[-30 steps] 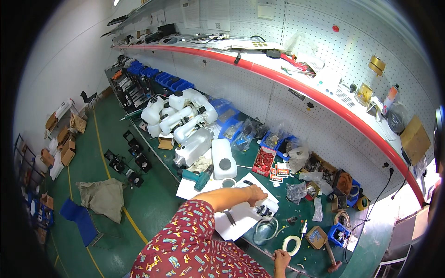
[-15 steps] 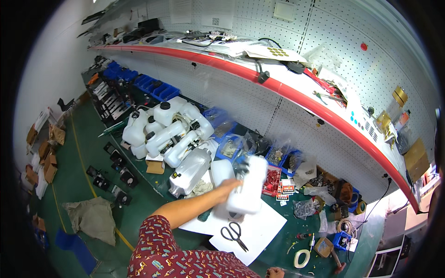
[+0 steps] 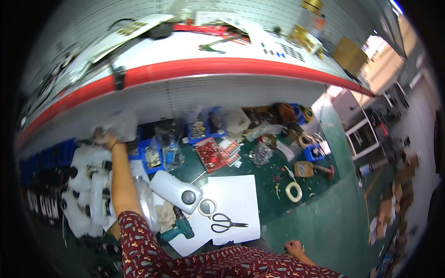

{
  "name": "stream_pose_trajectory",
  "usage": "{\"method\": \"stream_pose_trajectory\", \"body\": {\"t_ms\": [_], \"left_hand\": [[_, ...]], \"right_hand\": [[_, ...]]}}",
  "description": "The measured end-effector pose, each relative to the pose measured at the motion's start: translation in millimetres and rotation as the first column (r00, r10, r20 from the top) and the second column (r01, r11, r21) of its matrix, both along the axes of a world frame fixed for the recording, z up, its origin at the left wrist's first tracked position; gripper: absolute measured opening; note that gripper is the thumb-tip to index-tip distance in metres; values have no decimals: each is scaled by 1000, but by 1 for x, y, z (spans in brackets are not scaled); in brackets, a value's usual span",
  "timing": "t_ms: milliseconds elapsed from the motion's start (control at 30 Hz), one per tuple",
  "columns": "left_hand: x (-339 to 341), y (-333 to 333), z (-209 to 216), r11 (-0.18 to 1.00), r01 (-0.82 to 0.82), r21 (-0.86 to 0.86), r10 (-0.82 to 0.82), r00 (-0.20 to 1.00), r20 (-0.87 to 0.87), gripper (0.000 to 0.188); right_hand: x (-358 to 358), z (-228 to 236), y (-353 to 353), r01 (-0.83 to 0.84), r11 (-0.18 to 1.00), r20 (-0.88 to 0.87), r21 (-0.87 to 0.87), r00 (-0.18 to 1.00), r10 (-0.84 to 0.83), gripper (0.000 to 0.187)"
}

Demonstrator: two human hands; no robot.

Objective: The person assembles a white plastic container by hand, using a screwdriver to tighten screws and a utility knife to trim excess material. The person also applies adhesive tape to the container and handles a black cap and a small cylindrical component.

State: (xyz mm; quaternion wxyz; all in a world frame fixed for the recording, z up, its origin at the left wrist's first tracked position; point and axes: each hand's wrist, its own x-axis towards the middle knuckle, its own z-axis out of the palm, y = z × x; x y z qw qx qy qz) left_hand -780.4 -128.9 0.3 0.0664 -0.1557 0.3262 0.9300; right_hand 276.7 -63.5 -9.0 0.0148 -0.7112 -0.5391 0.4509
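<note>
My left hand (image 3: pixel 107 138) reaches far out to the left, closed on a translucent white plastic jug (image 3: pixel 121 126) that is smeared by motion. The jug is above the blue bins by the back panel; the fingers' exact grip is blurred. Several white jugs (image 3: pixel 98 194) crowd together left of my forearm. Right of it, another white jug (image 3: pixel 169 186) lies with its black cap toward me. Low on the right, my right hand (image 3: pixel 293 248) hangs near my body, fingers curled, with nothing visible in it.
White sheets (image 3: pixel 243 190) lie on the green bench with black-handled scissors (image 3: pixel 227 224), a tape roll (image 3: pixel 207 207) and a green power drill (image 3: pixel 180 229). Behind them are a red parts box (image 3: pixel 209 155) and a blue bin (image 3: pixel 153 160). A red-edged shelf (image 3: pixel 222 67) overhangs the bench.
My left hand has carried its jug from above the white sheets to the far left, over the bins. My view has swung right, and the capped jug on the bench now shows fully.
</note>
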Motion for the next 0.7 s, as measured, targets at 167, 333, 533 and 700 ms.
{"method": "stream_pose_trajectory", "body": {"t_ms": [167, 333, 533, 700], "left_hand": [[-11, -22, -4, 995, 21, -96, -37, 986, -163, 38], [111, 12, 7, 884, 179, -431, -189, 982, 19, 34], [253, -38, -21, 413, -35, -910, -529, 804, -272, 49], [434, -31, 7, -12, -320, -947, -566, 783, -257, 79]], "right_hand": [[9, -8, -9, -139, 956, 109, 258, 987, 114, 22], [-39, 28, 66, -178, 815, 152, 552, 982, 112, 20], [-180, 65, 238, -131, 653, -171, 746, 910, 378, 13], [-313, 54, 397, -318, 504, -118, 803, 744, 657, 22]]}}
